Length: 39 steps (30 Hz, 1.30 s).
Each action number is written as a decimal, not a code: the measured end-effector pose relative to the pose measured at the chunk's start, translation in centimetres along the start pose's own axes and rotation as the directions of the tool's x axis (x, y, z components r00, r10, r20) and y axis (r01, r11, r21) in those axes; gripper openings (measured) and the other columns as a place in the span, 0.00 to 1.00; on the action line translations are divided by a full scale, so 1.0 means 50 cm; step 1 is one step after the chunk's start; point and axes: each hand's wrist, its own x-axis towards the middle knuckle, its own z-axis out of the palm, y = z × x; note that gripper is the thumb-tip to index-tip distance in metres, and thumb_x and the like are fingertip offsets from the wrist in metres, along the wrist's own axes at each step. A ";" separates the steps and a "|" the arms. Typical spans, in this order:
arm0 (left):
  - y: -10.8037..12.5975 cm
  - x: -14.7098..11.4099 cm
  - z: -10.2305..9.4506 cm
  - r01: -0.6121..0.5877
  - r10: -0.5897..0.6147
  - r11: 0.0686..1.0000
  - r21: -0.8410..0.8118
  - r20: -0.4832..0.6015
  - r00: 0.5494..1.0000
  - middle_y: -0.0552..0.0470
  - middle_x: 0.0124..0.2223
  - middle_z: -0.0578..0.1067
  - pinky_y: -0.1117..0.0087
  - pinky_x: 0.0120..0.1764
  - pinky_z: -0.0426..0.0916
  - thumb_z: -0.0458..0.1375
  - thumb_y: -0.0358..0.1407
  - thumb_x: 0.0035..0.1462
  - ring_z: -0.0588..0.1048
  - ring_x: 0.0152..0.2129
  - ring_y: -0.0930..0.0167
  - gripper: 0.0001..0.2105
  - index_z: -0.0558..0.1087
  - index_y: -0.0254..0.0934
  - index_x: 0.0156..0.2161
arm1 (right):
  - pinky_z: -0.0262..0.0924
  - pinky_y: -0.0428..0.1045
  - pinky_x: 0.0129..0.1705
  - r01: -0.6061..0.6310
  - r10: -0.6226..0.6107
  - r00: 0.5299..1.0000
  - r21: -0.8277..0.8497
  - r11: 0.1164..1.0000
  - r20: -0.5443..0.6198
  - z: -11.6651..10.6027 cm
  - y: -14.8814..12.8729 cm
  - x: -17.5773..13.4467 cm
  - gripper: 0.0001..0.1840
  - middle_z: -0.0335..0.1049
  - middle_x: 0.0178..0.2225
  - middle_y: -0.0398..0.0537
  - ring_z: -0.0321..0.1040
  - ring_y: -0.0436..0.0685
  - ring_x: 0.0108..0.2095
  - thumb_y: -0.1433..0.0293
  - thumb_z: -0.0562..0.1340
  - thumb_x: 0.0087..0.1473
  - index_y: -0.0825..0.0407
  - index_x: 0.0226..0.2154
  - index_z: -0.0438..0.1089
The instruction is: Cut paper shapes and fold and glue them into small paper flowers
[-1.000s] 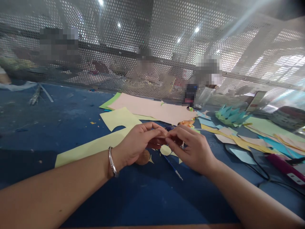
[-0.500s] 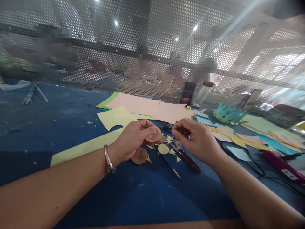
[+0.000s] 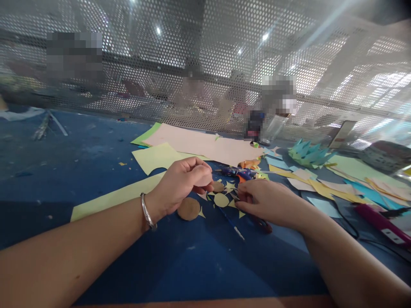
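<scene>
My left hand, with a silver bangle at the wrist, pinches a pale pink paper disc between thumb and fingers. My right hand is low over a pliers-like tool with dark red handles and hides most of it. Its thumb and curled fingers are apart, with nothing visible between them. Between the hands lie a pale yellow paper disc, pointed yellow scraps and a thin blue stick. A brown wooden disc rests below my left hand.
A dark blue glue gun with an orange trigger lies beyond the hands. Pink paper sheets spread behind. To the right are a blue-green paper crown, paper strips and a magenta power strip with black cable. Perforated metal mesh backs the table.
My right hand has moved down over the red-handled tool, uncovering the glue gun behind it. My left hand has shifted slightly and still holds the pink disc.
</scene>
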 end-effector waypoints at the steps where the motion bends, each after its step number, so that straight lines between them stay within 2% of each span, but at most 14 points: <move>1: 0.000 0.000 -0.001 -0.007 0.007 1.000 0.001 0.001 1.000 0.54 0.30 0.75 0.74 0.28 0.67 0.56 0.36 0.60 0.77 0.26 0.73 0.06 0.69 0.37 0.33 | 0.42 0.48 0.25 0.003 -0.003 1.000 0.003 1.000 0.005 0.000 0.001 -0.003 0.12 0.70 0.24 0.43 0.62 0.51 0.24 0.62 0.61 0.55 0.50 0.24 0.67; 8: -0.002 -0.001 -0.003 0.010 -0.010 1.000 -0.015 0.012 1.000 0.51 0.35 0.77 0.75 0.25 0.65 0.58 0.40 0.60 0.78 0.26 0.72 0.08 0.70 0.37 0.35 | 0.41 0.48 0.23 0.000 0.003 0.998 0.051 0.999 -0.057 0.011 0.016 -0.001 0.10 0.65 0.18 0.42 0.55 0.50 0.19 0.72 0.63 0.47 0.50 0.19 0.63; 12: -0.002 -0.003 -0.002 0.062 -0.061 0.997 -0.050 0.021 0.998 0.50 0.36 0.77 0.77 0.22 0.62 0.60 0.41 0.59 0.79 0.26 0.72 0.08 0.71 0.38 0.38 | 0.43 0.47 0.22 0.053 -0.015 0.980 0.188 0.981 -0.200 0.006 0.025 0.017 0.11 0.62 0.18 0.40 0.56 0.49 0.19 0.71 0.62 0.48 0.50 0.19 0.61; 14: -0.002 -0.004 -0.001 0.091 -0.089 0.993 -0.072 0.031 0.996 0.50 0.36 0.78 0.77 0.22 0.61 0.61 0.40 0.59 0.78 0.26 0.73 0.08 0.72 0.38 0.39 | 0.46 0.46 0.21 0.085 -0.007 0.974 0.339 0.937 -0.225 0.004 0.027 0.025 0.09 0.62 0.18 0.39 0.58 0.49 0.18 0.70 0.60 0.52 0.50 0.22 0.62; 16: -0.003 -0.004 0.000 0.118 -0.114 0.988 -0.101 0.043 0.993 0.50 0.36 0.79 0.77 0.22 0.61 0.61 0.40 0.59 0.78 0.27 0.73 0.08 0.72 0.37 0.39 | 0.51 0.46 0.21 0.101 -0.001 0.983 0.540 0.836 -0.182 0.006 0.025 0.029 0.06 0.66 0.19 0.39 0.63 0.50 0.19 0.69 0.57 0.56 0.50 0.28 0.65; 18: -0.005 -0.004 0.002 0.133 -0.126 0.982 -0.131 0.060 0.990 0.49 0.38 0.79 0.77 0.24 0.62 0.62 0.40 0.59 0.78 0.29 0.72 0.08 0.72 0.37 0.38 | 0.56 0.46 0.23 0.117 -0.015 0.987 0.665 0.738 -0.157 0.008 0.019 0.029 0.06 0.70 0.22 0.41 0.68 0.51 0.21 0.68 0.56 0.59 0.51 0.32 0.66; 20: -0.006 -0.004 0.004 0.133 -0.119 0.978 -0.164 0.092 0.989 0.48 0.40 0.79 0.77 0.26 0.63 0.62 0.41 0.58 0.79 0.33 0.71 0.09 0.72 0.37 0.39 | 0.58 0.46 0.23 0.132 -0.013 0.984 0.670 0.731 -0.180 0.011 0.010 0.027 0.07 0.70 0.23 0.41 0.69 0.51 0.21 0.67 0.56 0.60 0.51 0.32 0.65; 23: -0.006 -0.006 0.010 0.139 -0.106 0.965 -0.224 0.154 0.982 0.49 0.42 0.77 0.76 0.30 0.65 0.64 0.41 0.57 0.78 0.38 0.69 0.10 0.73 0.37 0.39 | 0.57 0.46 0.24 0.164 -0.017 0.970 0.599 0.784 -0.244 0.013 -0.010 0.021 0.08 0.67 0.21 0.39 0.66 0.50 0.21 0.68 0.56 0.60 0.51 0.29 0.63; 26: -0.001 -0.009 0.015 0.119 -0.063 0.950 -0.289 0.197 0.978 0.54 0.36 0.73 0.73 0.36 0.67 0.65 0.40 0.56 0.74 0.34 0.73 0.09 0.71 0.37 0.34 | 0.56 0.45 0.24 0.209 -0.052 0.962 0.599 0.773 -0.269 0.016 -0.027 0.017 0.07 0.70 0.25 0.41 0.66 0.49 0.23 0.71 0.56 0.60 0.51 0.30 0.63; 29: 0.004 -0.012 0.016 0.092 -0.034 0.951 -0.295 0.193 0.981 0.56 0.32 0.69 0.71 0.38 0.67 0.64 0.39 0.57 0.69 0.30 0.75 0.09 0.70 0.37 0.31 | 0.56 0.45 0.24 0.228 -0.064 0.962 0.657 0.718 -0.264 0.019 -0.036 0.015 0.07 0.71 0.27 0.42 0.66 0.49 0.24 0.70 0.55 0.62 0.51 0.31 0.63; 33: 0.009 -0.013 0.015 0.057 -0.006 0.952 -0.302 0.166 0.986 0.56 0.31 0.69 0.70 0.42 0.67 0.61 0.40 0.60 0.69 0.31 0.74 0.10 0.71 0.37 0.31 | 0.61 0.47 0.28 0.283 -0.082 0.952 0.750 0.598 -0.294 0.021 -0.042 0.015 0.06 0.71 0.29 0.43 0.68 0.51 0.28 0.67 0.55 0.63 0.51 0.34 0.63; 36: 0.012 -0.013 0.014 0.016 0.045 0.942 -0.336 0.171 0.984 0.55 0.32 0.71 0.70 0.43 0.66 0.61 0.38 0.60 0.70 0.32 0.74 0.08 0.72 0.36 0.32 | 0.63 0.48 0.29 0.283 -0.098 0.959 0.871 0.403 -0.266 0.019 -0.052 0.012 0.06 0.71 0.29 0.44 0.69 0.52 0.29 0.65 0.56 0.63 0.50 0.36 0.63; 39: 0.014 -0.014 0.015 -0.024 0.093 0.930 -0.367 0.170 0.981 0.56 0.31 0.70 0.73 0.41 0.66 0.61 0.37 0.60 0.69 0.32 0.75 0.09 0.72 0.35 0.31 | 0.61 0.46 0.24 0.206 -0.095 0.977 0.958 0.198 -0.191 0.022 -0.066 0.007 0.12 0.70 0.28 0.43 0.67 0.51 0.25 0.57 0.56 0.64 0.49 0.37 0.61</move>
